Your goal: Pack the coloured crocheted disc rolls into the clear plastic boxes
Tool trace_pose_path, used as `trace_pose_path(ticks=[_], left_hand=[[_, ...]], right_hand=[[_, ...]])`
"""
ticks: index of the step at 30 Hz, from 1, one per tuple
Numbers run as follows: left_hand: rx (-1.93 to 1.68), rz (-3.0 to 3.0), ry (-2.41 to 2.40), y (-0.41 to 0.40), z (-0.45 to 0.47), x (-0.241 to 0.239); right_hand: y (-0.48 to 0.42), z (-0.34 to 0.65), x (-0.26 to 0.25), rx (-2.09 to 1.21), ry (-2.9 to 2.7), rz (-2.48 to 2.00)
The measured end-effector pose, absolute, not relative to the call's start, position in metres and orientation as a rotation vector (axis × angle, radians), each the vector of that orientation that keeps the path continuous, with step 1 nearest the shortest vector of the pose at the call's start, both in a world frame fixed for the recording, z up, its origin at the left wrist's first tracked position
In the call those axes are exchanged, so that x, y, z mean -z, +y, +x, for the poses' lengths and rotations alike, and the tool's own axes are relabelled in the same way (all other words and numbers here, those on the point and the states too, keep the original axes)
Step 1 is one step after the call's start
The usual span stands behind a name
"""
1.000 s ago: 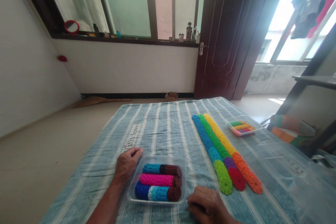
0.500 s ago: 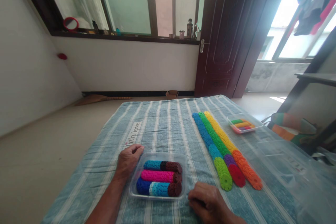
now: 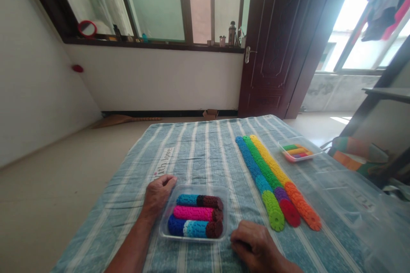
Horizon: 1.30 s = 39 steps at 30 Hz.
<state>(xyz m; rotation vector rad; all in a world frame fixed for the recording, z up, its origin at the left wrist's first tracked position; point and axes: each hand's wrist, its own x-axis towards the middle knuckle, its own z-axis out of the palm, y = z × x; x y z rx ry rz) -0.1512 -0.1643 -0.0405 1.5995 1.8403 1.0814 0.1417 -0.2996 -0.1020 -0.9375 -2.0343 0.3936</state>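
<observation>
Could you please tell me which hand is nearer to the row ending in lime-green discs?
Right. The right hand is beside the row's lime-green end, apart from it; the left hand is farther off, across the clear box.

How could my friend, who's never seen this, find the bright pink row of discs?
On the blue striped cloth, find the clear plastic box between the person's left hand and right hand. Inside, the bright pink row of discs lies in the middle. Only it shows pink; the far row and near row show blue.
</observation>
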Motion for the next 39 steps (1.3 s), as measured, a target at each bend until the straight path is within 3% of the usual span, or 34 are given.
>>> trace_pose_path(ticks=[39], left_hand=[[-1.072,1.638,1.863,-0.163,-0.158,0.042]], right_hand=[[-0.282,0.142,0.142,-0.222,-2.115,-0.863]])
